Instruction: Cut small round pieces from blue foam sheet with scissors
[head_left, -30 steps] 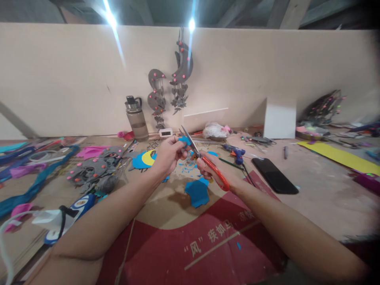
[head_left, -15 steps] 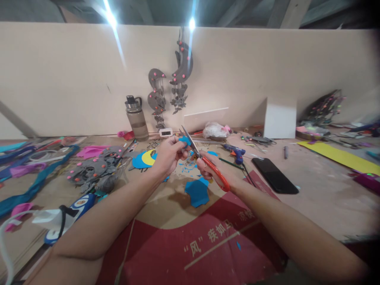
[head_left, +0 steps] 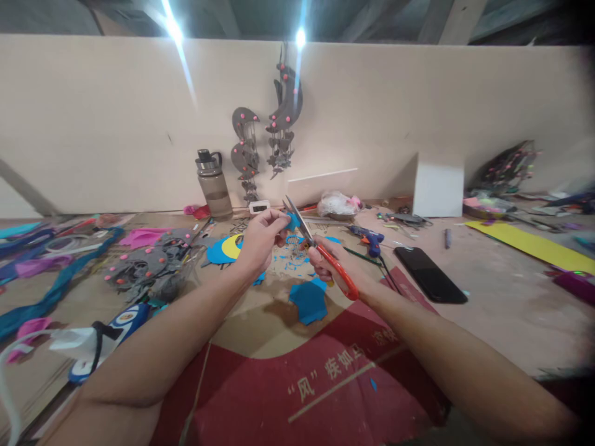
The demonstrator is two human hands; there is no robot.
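The small blue piece [head_left: 292, 222] was up off the bench [head_left: 502, 322], pinched between the thumb and fingers of the left hand [head_left: 263, 240]. Just beside it rose the scissors [head_left: 338, 270], blades slightly parted and pointing up and away; whether a blade touched the piece could not be told. The right hand [head_left: 349, 263] was curled around their red handles. Below and between the two hands, blue scraps [head_left: 289, 265] lay scattered on the cardboard [head_left: 264, 337] — brown there, red with pale lettering nearer the person. A larger blue cutout [head_left: 309, 301] lay on it, nearer the person than the scraps, and a blue-and-yellow shape [head_left: 230, 249] sat beyond the left forearm.

To the right were a blue glue gun [head_left: 372, 240] and, nearer, a dark phone [head_left: 430, 274] lying flat; farther right, a yellow strip [head_left: 534, 244]. On the left, a grey heap [head_left: 153, 263] with pink and orange dots lay near the forearm. At the back, a bottle [head_left: 215, 192] stood upright near a small white device [head_left: 259, 207]. Grey crescents [head_left: 292, 102] with pink dots hung against the pale wall [head_left: 116, 111] — strings of small shapes dangling under them.
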